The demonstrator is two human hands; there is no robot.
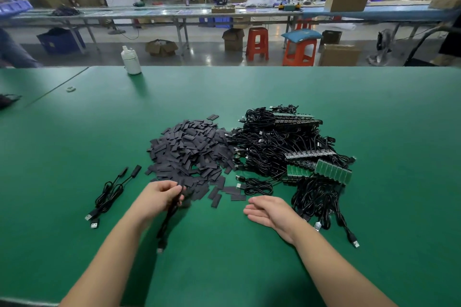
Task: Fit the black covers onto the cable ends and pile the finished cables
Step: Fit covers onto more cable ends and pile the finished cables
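Here the left hand [163, 195] is gripping a thin black cable [166, 222], likely capping it; the right hand [268, 212] is lying open, next needing a flat black cover [215, 200].

Blurred by motion below the left hand [159, 195]: the thin black cable [166, 222] gripped there, its plug end smeared past telling. Hidden under the curled fingers: the cable's upper end, so cover fitted or not cannot be told. Buried within the tangled heap of black cables [282, 147] right of that hand: most cable ends. Cut off by the frame's left edge, far left of that hand: a dark bundle [6, 101]. Too small and blurred beyond the green table [249, 269]: the far benches' contents
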